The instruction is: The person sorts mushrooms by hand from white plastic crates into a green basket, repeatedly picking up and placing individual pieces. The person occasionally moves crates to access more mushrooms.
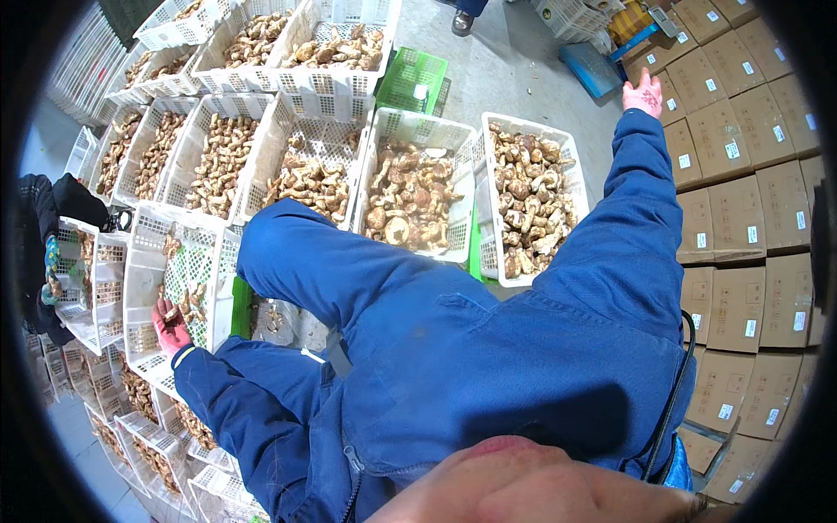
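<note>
My left hand (172,329) is at the left, over the near side of a white plastic crate (145,245) with a few mushrooms (191,302) in it. Its fingers are closed around a mushroom (170,314). Far to the right, my right hand (644,97) is stretched out with the fingers apart and nothing seen in it, near the blue platform scale (592,70). Between my arms stand a white crate (485,189) full of round-capped mushrooms (533,189) and another crate (425,118) of larger, open-capped mushrooms (412,196).
More mushroom crates (216,157) stand in rows at the left. A green crate (412,78) lies beyond. Stacked cardboard boxes (732,222) line the right side. A co-worker's gloved hand (51,291) is at the left edge; another person's shoe (462,23) is at the top.
</note>
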A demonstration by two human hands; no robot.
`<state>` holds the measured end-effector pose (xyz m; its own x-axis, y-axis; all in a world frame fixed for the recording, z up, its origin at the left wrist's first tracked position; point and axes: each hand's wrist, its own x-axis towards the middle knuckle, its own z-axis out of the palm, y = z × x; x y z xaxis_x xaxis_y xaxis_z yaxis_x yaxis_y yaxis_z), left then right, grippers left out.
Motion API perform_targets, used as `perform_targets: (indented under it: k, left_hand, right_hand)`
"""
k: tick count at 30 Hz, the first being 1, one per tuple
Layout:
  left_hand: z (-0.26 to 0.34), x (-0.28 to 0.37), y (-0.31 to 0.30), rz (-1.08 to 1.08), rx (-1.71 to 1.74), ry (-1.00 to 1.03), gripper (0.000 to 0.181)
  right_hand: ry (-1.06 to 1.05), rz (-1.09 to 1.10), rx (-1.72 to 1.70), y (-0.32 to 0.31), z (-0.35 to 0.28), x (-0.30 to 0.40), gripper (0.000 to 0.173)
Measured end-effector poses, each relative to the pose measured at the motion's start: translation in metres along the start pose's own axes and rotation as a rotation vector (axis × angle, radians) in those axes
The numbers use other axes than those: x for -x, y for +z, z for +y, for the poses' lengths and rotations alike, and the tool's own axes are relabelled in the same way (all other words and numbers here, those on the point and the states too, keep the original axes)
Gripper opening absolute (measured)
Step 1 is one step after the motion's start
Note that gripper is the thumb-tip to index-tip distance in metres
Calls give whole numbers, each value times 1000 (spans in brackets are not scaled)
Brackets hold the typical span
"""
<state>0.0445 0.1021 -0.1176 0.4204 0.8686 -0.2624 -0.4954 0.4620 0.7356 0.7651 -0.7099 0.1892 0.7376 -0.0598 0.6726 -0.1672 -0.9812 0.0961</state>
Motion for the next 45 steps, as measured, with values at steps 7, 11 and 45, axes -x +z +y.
perform_targets:
  k: [7,11,45]
  left_hand:
    - [-1,9,18,96,-52,18,37]
    - [-1,9,21,127,-49,24,36]
    - [-2,25,39,167,-87,70,49]
  right_hand:
    - [-387,-794,-319,13,-71,43,46]
    - [-539,-1026,-529,16,-118,93,50]
    - [-649,-1104,-402,24,-173,113,34]
